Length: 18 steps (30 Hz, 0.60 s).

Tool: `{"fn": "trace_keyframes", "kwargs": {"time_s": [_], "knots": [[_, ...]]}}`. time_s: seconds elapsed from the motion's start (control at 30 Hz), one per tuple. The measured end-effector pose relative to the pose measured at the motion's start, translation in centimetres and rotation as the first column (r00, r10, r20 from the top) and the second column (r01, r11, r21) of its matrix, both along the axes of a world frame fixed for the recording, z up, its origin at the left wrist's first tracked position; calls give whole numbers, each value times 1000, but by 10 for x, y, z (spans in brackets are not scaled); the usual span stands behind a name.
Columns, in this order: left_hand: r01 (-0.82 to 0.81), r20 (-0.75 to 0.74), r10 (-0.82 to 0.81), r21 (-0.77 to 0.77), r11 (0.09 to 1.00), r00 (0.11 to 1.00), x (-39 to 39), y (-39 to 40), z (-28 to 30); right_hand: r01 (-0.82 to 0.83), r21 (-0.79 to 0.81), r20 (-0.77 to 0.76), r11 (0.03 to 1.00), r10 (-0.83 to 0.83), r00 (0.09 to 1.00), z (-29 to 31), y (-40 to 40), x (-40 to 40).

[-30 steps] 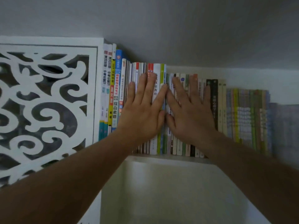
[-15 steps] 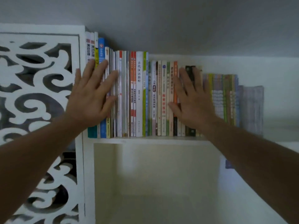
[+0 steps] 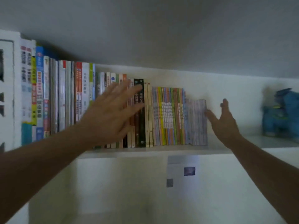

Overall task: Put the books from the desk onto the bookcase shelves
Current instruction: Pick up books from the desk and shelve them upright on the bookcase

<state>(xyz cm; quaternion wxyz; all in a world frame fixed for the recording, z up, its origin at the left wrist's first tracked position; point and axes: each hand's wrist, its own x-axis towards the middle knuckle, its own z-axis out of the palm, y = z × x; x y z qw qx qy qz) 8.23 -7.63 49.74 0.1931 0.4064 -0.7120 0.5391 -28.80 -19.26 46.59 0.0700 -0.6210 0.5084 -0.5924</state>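
Note:
A long row of upright books (image 3: 168,117) fills the white bookcase shelf (image 3: 161,151), tall ones at the left, shorter ones to the right. My left hand (image 3: 111,113) is spread flat with straight fingers in front of the spines in the middle of the row, blurred by motion. My right hand (image 3: 224,122) is open at the right end of the row, its thumb against the last small pale book (image 3: 198,122). Neither hand holds a book.
A blue plush toy (image 3: 281,113) stands on the shelf at the far right. A white carved panel (image 3: 7,88) borders the books on the left. Below the shelf is an open white compartment with a paper sheet (image 3: 182,172) on its back wall.
Both hands have slid to the right along the book spines. The right hand went from the row's middle to its right end. The view has panned right, showing the toy.

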Motion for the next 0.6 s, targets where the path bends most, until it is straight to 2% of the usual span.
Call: {"fn": "trace_keyframes", "kwargs": {"time_s": [0.07, 0.1, 0.2, 0.33, 0.47, 0.6], "knots": [[118, 54, -120, 45, 992, 991, -54, -31, -2, -339, 103, 55, 935, 335, 941, -6, -10, 7], [149, 27, -151, 66, 987, 988, -79, -46, -3, -420, 119, 48, 900, 418, 907, -7, -17, 14], [99, -104, -85, 137, 986, 991, -132, -85, -8, -393, 51, -49, 918, 395, 917, -7, -39, 25], [-176, -59, 177, 12, 984, 983, -145, -115, -24, -375, -3, -103, 927, 373, 922, -9, -53, 18], [-151, -61, 151, 6, 989, 987, -149, -118, -28, -378, -23, -110, 925, 374, 921, -12, -62, 17], [-167, -169, 169, 25, 986, 971, -159, -122, -42, -353, 36, -111, 935, 355, 928, -12, -56, 17]]}}
